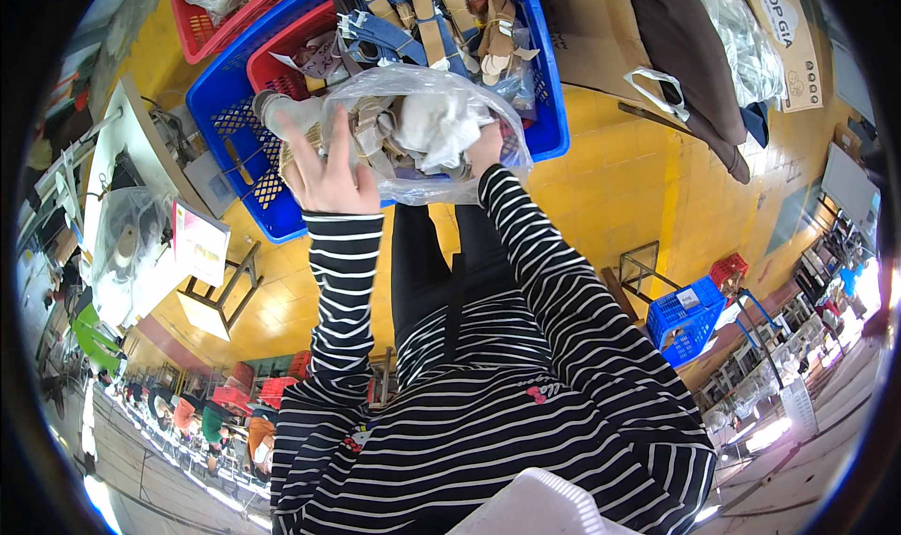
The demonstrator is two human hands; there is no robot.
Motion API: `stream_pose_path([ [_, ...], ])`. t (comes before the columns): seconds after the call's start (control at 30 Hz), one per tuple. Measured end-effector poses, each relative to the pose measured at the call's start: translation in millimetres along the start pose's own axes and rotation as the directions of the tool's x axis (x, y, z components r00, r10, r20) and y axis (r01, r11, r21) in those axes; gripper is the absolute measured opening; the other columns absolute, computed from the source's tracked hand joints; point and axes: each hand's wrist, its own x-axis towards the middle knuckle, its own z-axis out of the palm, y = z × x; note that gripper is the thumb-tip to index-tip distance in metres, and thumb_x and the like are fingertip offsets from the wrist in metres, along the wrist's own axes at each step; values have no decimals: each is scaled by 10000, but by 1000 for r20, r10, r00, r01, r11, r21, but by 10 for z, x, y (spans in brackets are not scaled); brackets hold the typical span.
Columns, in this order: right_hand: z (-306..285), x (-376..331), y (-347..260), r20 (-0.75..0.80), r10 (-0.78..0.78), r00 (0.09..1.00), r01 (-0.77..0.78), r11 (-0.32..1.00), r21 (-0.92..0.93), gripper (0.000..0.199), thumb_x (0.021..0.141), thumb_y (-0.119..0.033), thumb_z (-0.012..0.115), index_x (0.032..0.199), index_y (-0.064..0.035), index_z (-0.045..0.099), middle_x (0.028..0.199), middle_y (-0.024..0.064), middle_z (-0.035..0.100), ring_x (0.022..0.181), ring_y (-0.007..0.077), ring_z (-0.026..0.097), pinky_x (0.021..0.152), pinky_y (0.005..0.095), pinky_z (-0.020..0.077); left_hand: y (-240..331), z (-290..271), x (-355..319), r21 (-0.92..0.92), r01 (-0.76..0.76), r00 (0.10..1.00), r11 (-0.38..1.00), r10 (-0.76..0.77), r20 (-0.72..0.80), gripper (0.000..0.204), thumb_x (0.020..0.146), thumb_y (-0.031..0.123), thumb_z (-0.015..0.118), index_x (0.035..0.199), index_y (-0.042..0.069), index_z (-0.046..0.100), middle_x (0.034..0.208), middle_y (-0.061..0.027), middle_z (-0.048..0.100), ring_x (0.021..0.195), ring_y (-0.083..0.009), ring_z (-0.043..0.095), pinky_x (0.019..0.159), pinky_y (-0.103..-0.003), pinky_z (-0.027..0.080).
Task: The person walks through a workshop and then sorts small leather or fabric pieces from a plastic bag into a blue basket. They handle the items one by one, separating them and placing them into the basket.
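A clear plastic bag (413,190) lies over the near side of a blue crate (554,84), its mouth spread wide. Inside it are crumpled white material (436,127) and beige strips (371,127). My left hand (333,176) is at the bag's left side with its fingers spread, next to a pale rolled piece (286,113). My right hand (486,148) reaches into the bag's right side, beside the white material. Its fingers look curled; what they grip is hidden.
Bundled beige and blue strips (427,28) fill the blue crate, along with a red basket (272,66). Cardboard (591,38) and dark fabric (690,47) stand at the right. A low stool (221,296) is at the left, another blue crate (685,319) at the right.
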Motion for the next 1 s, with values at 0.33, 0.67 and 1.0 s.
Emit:
stream_pose_path([
  [0.33, -145, -1047, -574, 177, -451, 875, 456, 890, 15, 419, 790, -206, 650, 1151, -17, 555, 894, 182, 647, 908, 356, 619, 861, 424, 459, 539, 1172, -157, -360, -307, 676, 881, 468, 569, 253, 831, 172, 581, 1074, 144, 650, 1226, -6, 582, 1178, -217, 485, 1086, -465, 260],
  [0.67, -765, -111, -255, -30, -191, 981, 187, 977, -104, 294, 782, -66, 513, 1017, -23, 685, 943, 193, 675, 893, 335, 647, 831, 406, 480, 121, 1613, -291, -347, -513, 266, 785, 529, 806, 856, 714, 321, 700, 1457, 336, 277, 1582, -28, 56, 973, -371, 593, 968, -433, 360],
  [1.0, -194, 26, -333, 600, -251, 760, 502, 813, -295, 243, 814, -129, 520, 956, -2, 672, 969, 226, 655, 944, 382, 614, 840, 425, 474, -377, 1553, -555, -331, -725, 382, 604, 753, 536, 180, 731, 191, 590, 683, 103, 740, 1523, -3, 298, 974, -157, 573, 1061, -332, 307],
])
